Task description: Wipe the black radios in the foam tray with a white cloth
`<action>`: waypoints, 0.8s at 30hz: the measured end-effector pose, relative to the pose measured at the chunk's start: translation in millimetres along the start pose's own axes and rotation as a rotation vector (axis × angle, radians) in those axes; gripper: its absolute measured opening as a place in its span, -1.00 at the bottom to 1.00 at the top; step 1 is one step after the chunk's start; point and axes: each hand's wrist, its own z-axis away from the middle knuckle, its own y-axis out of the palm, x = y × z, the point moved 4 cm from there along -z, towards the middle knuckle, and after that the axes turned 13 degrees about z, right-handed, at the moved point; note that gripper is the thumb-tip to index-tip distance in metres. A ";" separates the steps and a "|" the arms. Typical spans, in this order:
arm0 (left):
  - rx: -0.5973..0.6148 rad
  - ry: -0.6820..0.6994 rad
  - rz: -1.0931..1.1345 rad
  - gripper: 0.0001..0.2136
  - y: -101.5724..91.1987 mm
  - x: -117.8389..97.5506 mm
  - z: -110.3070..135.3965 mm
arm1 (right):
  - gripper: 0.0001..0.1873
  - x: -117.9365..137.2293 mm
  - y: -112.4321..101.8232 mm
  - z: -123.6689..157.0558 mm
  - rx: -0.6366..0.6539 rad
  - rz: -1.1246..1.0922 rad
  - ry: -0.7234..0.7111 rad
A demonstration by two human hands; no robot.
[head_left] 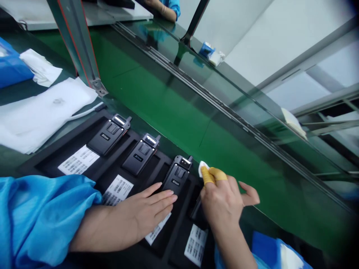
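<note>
Three black handheld radios lie in black trays in a row: the left radio [109, 135], the middle radio [141, 154] and the right radio [177, 175]. White barcode labels [79, 160] lie below them. My left hand [146, 215] rests flat and open on the tray beside the right radio, fingertips touching it. My right hand [224, 198], with yellow finger cots on two fingers, pinches a small white wipe [202, 167] just right of that radio. A fourth dark device under my right hand is mostly hidden.
A green conveyor belt [174, 108] runs diagonally behind the trays. White sheets [39, 112] and a blue bin [11, 65] lie at the left, beside a metal post [78, 45]. Another person's arm [165, 7] shows at the top. A blue item [207, 49] sits on the far rail.
</note>
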 end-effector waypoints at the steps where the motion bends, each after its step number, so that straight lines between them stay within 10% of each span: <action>1: 0.016 -0.002 0.010 -0.64 0.7 0.1 0.4 | -0.78 -2.9 -4.6 1.0 -0.001 0.027 -0.001; 14: -0.001 -0.153 -0.054 -0.54 -47.3 14.5 48.5 | -0.78 52.1 -33.7 -38.7 -0.044 -0.083 -0.084; 24: 0.005 -0.259 0.001 -0.49 -36.8 45.8 84.4 | -0.75 120.4 -13.8 -77.5 -0.026 -0.148 -0.225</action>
